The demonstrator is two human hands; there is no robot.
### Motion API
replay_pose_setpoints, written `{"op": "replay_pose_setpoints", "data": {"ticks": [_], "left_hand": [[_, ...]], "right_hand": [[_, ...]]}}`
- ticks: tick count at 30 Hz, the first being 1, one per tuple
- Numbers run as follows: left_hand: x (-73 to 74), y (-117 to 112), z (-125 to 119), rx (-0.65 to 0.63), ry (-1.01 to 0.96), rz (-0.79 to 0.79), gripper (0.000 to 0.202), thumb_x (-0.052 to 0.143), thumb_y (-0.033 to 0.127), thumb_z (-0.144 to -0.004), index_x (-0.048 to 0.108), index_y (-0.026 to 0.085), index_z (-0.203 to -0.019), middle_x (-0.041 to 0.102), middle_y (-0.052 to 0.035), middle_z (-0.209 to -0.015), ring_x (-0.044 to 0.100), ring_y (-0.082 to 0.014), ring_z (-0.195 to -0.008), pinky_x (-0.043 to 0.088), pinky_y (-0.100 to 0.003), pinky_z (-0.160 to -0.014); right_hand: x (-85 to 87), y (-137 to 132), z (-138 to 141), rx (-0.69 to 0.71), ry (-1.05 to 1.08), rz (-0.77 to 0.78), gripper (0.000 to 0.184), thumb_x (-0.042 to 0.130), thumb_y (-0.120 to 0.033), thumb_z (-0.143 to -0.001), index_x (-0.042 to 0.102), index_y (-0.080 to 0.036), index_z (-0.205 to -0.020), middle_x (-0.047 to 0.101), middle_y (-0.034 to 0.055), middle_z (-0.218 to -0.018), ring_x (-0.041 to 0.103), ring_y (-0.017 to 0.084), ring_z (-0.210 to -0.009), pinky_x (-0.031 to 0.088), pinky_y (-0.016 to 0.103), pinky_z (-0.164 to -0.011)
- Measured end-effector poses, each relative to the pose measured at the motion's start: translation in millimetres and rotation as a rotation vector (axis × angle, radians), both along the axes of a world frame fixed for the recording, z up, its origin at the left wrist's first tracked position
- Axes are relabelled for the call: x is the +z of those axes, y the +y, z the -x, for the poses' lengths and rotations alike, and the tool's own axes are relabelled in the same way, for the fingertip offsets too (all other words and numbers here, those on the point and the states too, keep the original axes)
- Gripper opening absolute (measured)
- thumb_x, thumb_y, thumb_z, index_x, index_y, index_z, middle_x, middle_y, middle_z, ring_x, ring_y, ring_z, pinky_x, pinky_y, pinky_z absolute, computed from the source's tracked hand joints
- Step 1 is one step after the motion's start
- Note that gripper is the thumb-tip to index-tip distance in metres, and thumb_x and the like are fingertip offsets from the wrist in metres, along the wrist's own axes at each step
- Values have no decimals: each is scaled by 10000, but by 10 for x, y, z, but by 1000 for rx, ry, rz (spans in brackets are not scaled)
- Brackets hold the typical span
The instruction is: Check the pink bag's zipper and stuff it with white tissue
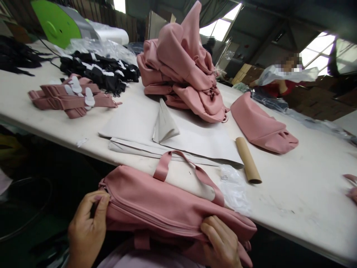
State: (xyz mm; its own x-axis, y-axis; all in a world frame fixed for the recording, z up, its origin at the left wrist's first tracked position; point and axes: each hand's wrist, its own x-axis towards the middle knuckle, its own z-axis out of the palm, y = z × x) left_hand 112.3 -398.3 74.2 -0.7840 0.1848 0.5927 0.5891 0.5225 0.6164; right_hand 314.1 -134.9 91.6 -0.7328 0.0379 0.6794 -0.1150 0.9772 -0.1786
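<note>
A pink duffel bag (156,193) lies across the front edge of the table, its zipper (156,222) running along the side toward me. One of its carrying straps (163,165) arches up over the tabletop. At the bag's left end, my left hand (89,219) is closed, thumb and fingers pinching the corner where the zipper ends. My right hand (221,238) is closed on the bag near the right part of the zipper, its fingertips curled into the fabric. Whether either hand holds the zipper pull is hidden.
Beyond the bag lie white paper sheets (195,137), a cardboard tube (248,160) and a clear plastic bag (234,186). Farther back are a heap of pink bags (181,70), another pink bag (262,123), pink straps (72,98) and black straps (97,70). A person (281,83) stands across the table.
</note>
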Motion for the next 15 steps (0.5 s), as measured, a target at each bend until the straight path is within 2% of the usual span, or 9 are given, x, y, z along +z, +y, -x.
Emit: {"op": "replay_pose_setpoints", "data": {"ticks": [3,6,10,13,15], "left_hand": [[-69,-127,36,-19,-50,52,276,480,448,-1055,620,227,-967,665,-3,-942,658,-152,-853,497,-233,-838],[-123,-161,18,-57,-35,123,280,452,455,-1062,602,226,-1003,658,-25,-1088,657,-166,-990,472,-235,-929],[-156,-104,-71,-31,28,272,298,366,432,-1085,580,227,-1054,649,-30,-1079,669,-173,-953,505,-245,-812],[-214,-72,-111,38,12,283,321,355,461,-1073,574,227,-1048,618,-57,-1080,670,-212,-949,531,-294,-767],[-279,-88,-63,32,-95,250,381,351,538,-1046,579,237,-993,622,-80,-1144,674,-254,-1012,554,-349,-821]], "right_hand": [[-49,-28,-16,-13,19,-37,250,421,-4,-858,588,-172,-938,639,54,-783,591,162,-709,499,266,-675],[-68,-56,-29,-13,24,-62,266,424,10,-840,595,-171,-934,655,54,-784,606,170,-738,493,273,-699],[-112,-51,-70,5,42,-72,248,434,-12,-861,616,-158,-945,673,63,-803,614,172,-757,502,278,-740],[-170,-31,-114,-1,46,-95,243,437,-36,-875,634,-155,-952,688,70,-834,639,173,-789,520,279,-790],[-190,-21,-131,-17,62,-113,234,448,-45,-875,640,-161,-942,692,67,-823,652,173,-786,526,278,-796]]}}
